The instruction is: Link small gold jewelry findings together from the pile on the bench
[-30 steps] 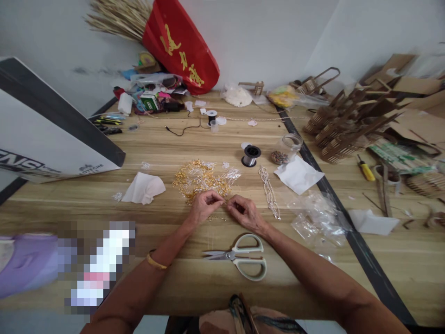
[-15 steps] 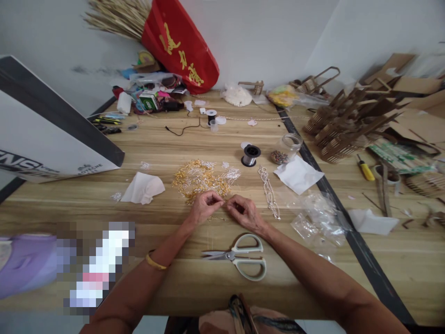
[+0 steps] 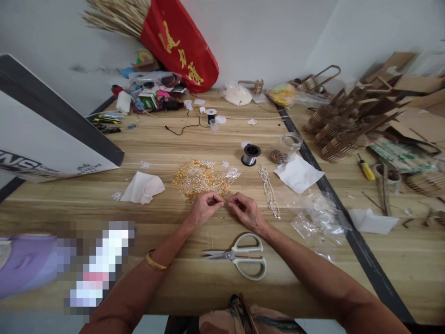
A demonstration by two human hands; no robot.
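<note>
My left hand [image 3: 204, 207] and my right hand [image 3: 245, 211] meet fingertip to fingertip over the wooden table [image 3: 181, 148], both pinched on a tiny piece I cannot make out. Just beyond them lies a heap of gold and silver beads and pins [image 3: 203, 178]. A silver bead chain [image 3: 269, 191] lies to the right of my right hand. Pale-handled scissors [image 3: 239, 256] rest on the table just in front of my wrists. A gold bangle [image 3: 155, 263] circles my left forearm.
A spool of clear thread [image 3: 251, 155] and a glass jar of beads [image 3: 287, 147] stand behind the heap. White tissue [image 3: 143, 188], white paper [image 3: 298, 175] and clear plastic bags [image 3: 314, 215] lie around. A large box [image 3: 45, 134] stands left, cardboard baskets [image 3: 340, 125] right.
</note>
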